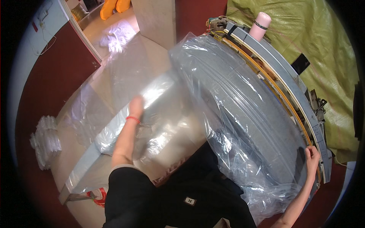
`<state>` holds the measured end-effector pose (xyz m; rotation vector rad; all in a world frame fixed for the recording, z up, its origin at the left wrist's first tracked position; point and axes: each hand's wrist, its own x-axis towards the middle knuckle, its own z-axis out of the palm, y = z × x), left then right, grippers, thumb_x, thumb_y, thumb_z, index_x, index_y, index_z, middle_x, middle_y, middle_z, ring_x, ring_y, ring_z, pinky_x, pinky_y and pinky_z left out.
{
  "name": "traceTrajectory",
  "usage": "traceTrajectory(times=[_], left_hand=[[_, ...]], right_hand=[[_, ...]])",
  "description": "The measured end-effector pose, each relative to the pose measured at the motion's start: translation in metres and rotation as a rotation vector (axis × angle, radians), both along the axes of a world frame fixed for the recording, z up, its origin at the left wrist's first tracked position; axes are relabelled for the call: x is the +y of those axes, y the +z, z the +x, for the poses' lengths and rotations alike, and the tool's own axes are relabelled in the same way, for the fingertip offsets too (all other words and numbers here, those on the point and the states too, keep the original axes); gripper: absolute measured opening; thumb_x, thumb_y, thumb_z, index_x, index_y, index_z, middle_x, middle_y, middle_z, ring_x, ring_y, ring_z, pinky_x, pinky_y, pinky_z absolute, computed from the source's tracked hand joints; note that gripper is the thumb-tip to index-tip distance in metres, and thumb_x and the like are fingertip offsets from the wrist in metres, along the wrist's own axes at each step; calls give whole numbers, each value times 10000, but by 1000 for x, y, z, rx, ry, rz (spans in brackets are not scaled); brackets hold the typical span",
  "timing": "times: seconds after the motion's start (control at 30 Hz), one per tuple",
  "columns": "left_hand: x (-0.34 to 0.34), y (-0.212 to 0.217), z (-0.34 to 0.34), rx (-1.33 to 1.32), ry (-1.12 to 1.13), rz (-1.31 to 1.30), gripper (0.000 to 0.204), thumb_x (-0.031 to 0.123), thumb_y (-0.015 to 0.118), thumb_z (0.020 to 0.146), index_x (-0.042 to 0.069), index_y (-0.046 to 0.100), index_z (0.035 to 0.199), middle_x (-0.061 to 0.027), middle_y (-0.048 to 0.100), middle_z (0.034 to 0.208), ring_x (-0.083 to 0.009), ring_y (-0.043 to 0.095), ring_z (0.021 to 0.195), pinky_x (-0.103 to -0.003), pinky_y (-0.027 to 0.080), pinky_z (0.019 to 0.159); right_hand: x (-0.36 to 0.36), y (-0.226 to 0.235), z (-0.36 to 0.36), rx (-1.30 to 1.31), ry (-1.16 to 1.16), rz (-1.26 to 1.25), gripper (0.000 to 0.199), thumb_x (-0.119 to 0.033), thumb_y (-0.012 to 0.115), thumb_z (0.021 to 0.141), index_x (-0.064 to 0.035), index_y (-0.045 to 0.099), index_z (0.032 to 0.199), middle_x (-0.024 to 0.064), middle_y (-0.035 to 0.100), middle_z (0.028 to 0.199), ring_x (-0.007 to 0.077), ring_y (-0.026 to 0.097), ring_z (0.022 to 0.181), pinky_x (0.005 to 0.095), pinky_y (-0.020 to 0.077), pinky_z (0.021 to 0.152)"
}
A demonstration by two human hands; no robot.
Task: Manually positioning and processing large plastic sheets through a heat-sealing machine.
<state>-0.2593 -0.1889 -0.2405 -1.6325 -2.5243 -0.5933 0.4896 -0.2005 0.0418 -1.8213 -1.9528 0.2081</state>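
My left hand (136,107), with a red bracelet at the wrist, is over a long pale, film-covered strip (118,123) at the left. It is blurred by motion, so its fingers and anything in them cannot be made out. Clear plastic film (224,87) covers much of the curved-looking grey tabletop (283,125) and hangs in crumpled folds toward my body. Over at the right, my right hand (312,155) is closed at the table's far edge, beside a long orange-yellow bar (281,89). What its fingers pinch, if anything, is hidden.
A pink bottle (260,26) and a dark flat object (300,64) stand beyond the grey metal rail (292,72), by a yellow-green woven sheet (327,45). Folded clear plastic (46,142) is stacked at far left. Red cord (100,197) lies low at left; a doorway opens at upper left.
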Motion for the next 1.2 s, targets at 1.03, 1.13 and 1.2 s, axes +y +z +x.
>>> traceTrajectory(times=[1.03, 1.13, 1.2], left_hand=[[-29, 214, 153, -242, -946, -624, 328, 253, 659, 728, 55, 584, 979, -138, 620, 799, -243, 595, 758, -346, 451, 690], [10, 235, 79, -102, -546, -113, 98, 77, 529, 749, 26, 598, 796, -153, 611, 777, -202, 567, 698, -338, 447, 671], [5, 309, 34, 31, -78, 358, 189, 80, 432, 805, 11, 594, 874, -120, 617, 843, -195, 560, 771, -331, 439, 709]], right_hand=[[-4, 97, -193, 1682, 821, 1, 392, -406, 296, 924, -87, 523, 948, 42, 470, 649, 137, 482, 477, 175, 396, 422], [4, 102, -174, 1091, 774, 105, 241, -240, 541, 832, -78, 542, 1011, 26, 506, 639, 137, 506, 498, 234, 417, 455], [5, 117, -194, 319, 716, 344, 341, -75, 665, 677, -76, 568, 1003, 62, 562, 675, 185, 561, 569, 287, 447, 506]])
